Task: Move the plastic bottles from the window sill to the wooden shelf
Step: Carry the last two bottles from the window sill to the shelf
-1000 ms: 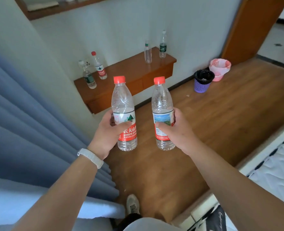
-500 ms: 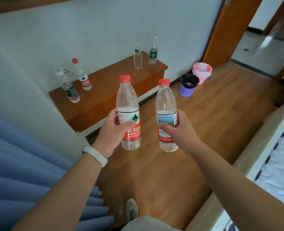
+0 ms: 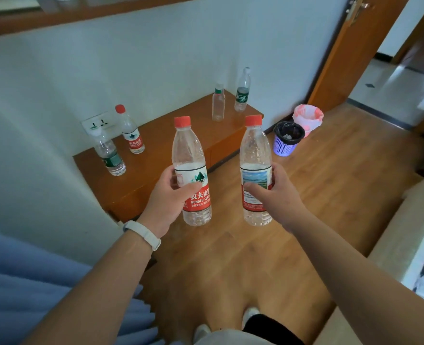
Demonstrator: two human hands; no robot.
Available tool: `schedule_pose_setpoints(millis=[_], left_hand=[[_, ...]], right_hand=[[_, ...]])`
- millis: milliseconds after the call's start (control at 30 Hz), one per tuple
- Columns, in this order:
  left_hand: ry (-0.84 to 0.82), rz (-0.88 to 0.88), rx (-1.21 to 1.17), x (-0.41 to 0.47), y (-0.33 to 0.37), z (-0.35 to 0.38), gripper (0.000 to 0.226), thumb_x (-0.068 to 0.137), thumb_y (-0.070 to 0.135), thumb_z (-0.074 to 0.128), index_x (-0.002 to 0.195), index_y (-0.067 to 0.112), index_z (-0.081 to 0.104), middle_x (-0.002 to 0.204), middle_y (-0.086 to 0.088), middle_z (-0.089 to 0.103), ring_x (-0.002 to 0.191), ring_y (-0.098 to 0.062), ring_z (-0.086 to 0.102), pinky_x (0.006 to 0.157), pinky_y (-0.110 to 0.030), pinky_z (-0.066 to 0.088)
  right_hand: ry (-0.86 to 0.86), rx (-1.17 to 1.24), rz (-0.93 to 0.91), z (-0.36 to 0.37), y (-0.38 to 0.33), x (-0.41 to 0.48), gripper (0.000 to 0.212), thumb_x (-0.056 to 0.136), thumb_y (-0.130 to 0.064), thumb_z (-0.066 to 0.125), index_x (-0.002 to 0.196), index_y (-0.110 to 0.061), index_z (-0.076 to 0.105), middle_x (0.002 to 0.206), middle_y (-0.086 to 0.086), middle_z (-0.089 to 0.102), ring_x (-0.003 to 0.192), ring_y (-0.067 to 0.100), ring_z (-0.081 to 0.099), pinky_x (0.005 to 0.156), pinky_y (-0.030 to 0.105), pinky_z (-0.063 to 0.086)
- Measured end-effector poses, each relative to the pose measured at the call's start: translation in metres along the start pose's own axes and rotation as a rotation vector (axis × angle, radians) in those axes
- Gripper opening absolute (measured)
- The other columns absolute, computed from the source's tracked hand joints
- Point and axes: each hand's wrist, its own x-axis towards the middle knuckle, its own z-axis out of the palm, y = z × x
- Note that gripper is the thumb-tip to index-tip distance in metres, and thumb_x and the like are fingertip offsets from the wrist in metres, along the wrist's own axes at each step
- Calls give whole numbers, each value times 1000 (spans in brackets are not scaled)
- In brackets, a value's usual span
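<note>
while both arms reach out over the wooden floor, the left hand is wrapped around a red-capped bottle and the right hand grips a second red-capped bottle, both upright and apart. ahead, the wooden shelf against the wall carries four more bottles: two near its left end, two at its far end.

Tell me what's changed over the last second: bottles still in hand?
The person has walked closer to the wooden shelf, which now looms larger; the curtain has slid out of view. Left hand still grips the Nongfu bottle, right hand the other bottle. Four bottles stay put on the shelf.
</note>
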Motion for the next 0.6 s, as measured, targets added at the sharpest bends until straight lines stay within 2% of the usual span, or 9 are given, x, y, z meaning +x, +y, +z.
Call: schedule_pose_setpoints(millis=[167, 400, 600], left_hand=[[14, -50, 22, 37, 4, 16, 55, 87, 36, 73, 135, 35, 47, 126, 11, 62, 114, -17, 61, 96, -43, 54], [155, -100, 27, 108, 25, 60, 56, 86, 37, 74, 136, 32, 49, 127, 7, 63, 114, -20, 63, 96, -50, 54], [203, -79, 52, 170, 58, 116, 55, 86, 36, 74, 135, 28, 51, 124, 4, 66, 110, -19, 65, 94, -47, 55]], right_hand=[[-18, 40, 22, -12, 15, 48, 50, 85, -26, 75, 126, -30, 47, 106, -11, 65, 91, 4, 66, 70, 19, 49], [-138, 67, 31, -46, 23, 147, 50, 86, -29, 74, 128, -31, 46, 109, -11, 63, 93, 5, 64, 65, 15, 46], [-204, 60, 19, -99, 20, 228, 54, 86, -32, 74, 130, -34, 43, 113, -14, 59, 96, 4, 61, 65, 15, 45]])
